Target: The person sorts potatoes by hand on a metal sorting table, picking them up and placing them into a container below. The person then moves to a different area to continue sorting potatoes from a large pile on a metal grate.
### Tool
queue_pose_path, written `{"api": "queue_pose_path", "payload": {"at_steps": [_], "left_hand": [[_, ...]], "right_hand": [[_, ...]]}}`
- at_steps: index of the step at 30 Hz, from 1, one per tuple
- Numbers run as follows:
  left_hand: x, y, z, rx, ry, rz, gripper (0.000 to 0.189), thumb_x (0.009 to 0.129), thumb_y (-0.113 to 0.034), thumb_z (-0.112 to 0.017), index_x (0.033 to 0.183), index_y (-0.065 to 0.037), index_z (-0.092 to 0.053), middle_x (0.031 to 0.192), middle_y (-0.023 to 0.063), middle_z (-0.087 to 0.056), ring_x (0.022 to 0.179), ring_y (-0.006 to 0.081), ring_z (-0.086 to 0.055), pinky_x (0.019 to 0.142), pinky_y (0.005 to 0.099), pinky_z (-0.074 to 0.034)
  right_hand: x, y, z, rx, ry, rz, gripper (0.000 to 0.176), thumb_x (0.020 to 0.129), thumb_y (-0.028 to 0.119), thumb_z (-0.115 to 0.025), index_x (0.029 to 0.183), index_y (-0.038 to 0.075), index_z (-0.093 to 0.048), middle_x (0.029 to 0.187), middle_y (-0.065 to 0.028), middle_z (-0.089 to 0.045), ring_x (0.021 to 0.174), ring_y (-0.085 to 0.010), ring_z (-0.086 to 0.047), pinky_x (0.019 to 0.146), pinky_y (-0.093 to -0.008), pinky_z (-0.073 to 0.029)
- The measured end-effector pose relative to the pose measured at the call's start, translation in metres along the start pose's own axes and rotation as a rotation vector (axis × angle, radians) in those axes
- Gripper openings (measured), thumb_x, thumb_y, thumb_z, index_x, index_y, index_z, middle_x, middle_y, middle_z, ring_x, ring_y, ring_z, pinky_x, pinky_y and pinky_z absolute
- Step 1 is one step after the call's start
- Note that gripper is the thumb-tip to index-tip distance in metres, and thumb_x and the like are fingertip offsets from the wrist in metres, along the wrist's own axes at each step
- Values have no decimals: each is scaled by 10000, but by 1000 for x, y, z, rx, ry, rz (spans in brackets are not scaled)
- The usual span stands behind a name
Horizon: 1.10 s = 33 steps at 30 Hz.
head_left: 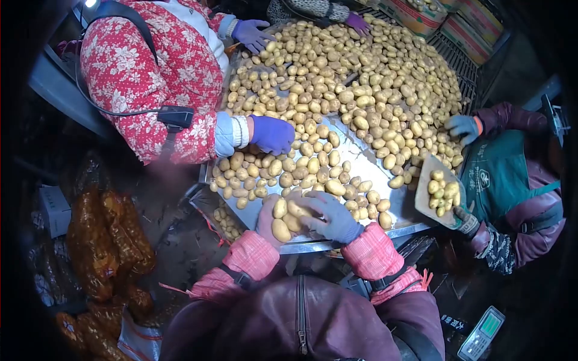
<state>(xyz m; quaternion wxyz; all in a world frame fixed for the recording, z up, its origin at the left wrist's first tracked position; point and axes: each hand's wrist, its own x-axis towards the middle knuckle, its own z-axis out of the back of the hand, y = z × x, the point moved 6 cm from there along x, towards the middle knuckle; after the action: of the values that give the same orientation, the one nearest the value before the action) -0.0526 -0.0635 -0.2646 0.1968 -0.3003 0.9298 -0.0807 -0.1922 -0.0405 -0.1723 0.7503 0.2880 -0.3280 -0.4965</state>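
At the near edge of a metal sorting table (397, 201), my two gloved hands are cupped around several potatoes (281, 230). My left hand (267, 218), in a pinkish glove, curls round the left side of these potatoes. From the right, my right hand (331, 218), in a grey-blue glove, bends its fingers over them. Part of the held potatoes is hidden behind the fingers. Loose potatoes (313, 165) lie just beyond both hands, and a much larger heap of potatoes (385, 78) covers the far side of the table.
At left, a person's purple-gloved hand (272, 135) touches potatoes. On the right, another person holds a shallow scoop (425, 198) with potatoes. Filled net sacks (99, 240) stand on the floor at left. Cardboard boxes (415, 15) are at the back, and a digital scale display (481, 334) lies lower right.
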Motion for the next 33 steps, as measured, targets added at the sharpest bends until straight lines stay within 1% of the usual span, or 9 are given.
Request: {"api": "queue_pose_path", "payload": {"at_steps": [6, 9, 13, 20, 23, 26, 28, 32, 33], "left_hand": [[-18, -1, -30, 51, -276, 24, 672, 980, -596, -468, 1348, -42, -567, 1014, 135, -715, 771, 255, -694, 604, 370, -554], [-20, 3, -2, 67, -55, 28, 575, 1074, -458, -326, 1347, -5, -551, 1186, 202, -686, 992, 348, -709, 683, 408, -553], [-26, 1, -24, 103, -84, 17, 552, 1080, -442, -339, 1359, -10, -539, 1186, 207, -681, 1031, 373, -707, 679, 406, -554], [-24, 4, -20, 219, -164, -41, 601, 1068, -498, -333, 1379, -19, -521, 1202, 198, -673, 1035, 362, -700, 682, 396, -551], [-19, 4, -19, 116, -109, 7, 657, 1054, -547, -326, 1392, -16, -511, 1218, 204, -667, 1030, 363, -693, 694, 397, -546], [-19, 4, -17, 56, -106, 16, 690, 1045, -587, -317, 1391, -24, -518, 1199, 195, -669, 1003, 354, -688, 686, 412, -550], [-20, 9, -17, 47, -133, 5, 693, 1043, -612, -308, 1361, -46, -552, 1126, 153, -686, 927, 320, -694, 644, 432, -565], [-15, 12, -4, 10, -43, 0, 723, 1046, -610, -318, 1426, -16, -474, 1267, 242, -646, 1075, 400, -671, 745, 422, -530], [-15, 11, -6, 23, -28, 7, 725, 1041, -618, -330, 1423, -21, -478, 1269, 234, -646, 1077, 389, -672, 749, 422, -533]], "right_hand": [[-14, -80, 46, -271, -300, -327, 183, 913, 227, -636, 1018, 96, -707, 1020, -136, -688, 925, -353, -660, 848, -456, -525], [23, -94, 34, -382, -225, -220, 254, 900, 244, -655, 1115, 110, -672, 1018, -118, -683, 935, -343, -653, 842, -460, -523], [68, -107, -7, -639, 19, -160, 440, 921, 289, -678, 1328, 153, -580, 1200, -137, -641, 1040, -350, -640, 898, -475, -517], [96, -117, -2, -503, 205, -507, 562, 869, 469, -724, 1293, 138, -561, 1194, -157, -673, 1102, -351, -667, 940, -466, -512], [97, -130, -15, -494, 115, -452, 627, 824, 522, -731, 1292, 133, -579, 1153, -186, -699, 1067, -357, -684, 921, -465, -527], [87, -123, -4, -403, 3, -516, 549, 825, 439, -739, 1246, 108, -618, 1109, -185, -702, 985, -312, -708, 848, -427, -557], [65, -116, 13, 435, -268, -648, 495, 785, 335, -798, 1177, 72, -650, 1039, -87, -681, 844, -188, -689, 744, -352, -558], [19, -125, 45, 1147, -559, -790, 370, 835, 321, -738, 1132, 122, -647, 911, -72, -703, 741, -182, -669, 604, -299, -495], [19, -95, 61, 944, -596, -813, 325, 865, 343, -688, 1083, 103, -678, 900, -64, -700, 760, -183, -685, 640, -322, -527]]}}
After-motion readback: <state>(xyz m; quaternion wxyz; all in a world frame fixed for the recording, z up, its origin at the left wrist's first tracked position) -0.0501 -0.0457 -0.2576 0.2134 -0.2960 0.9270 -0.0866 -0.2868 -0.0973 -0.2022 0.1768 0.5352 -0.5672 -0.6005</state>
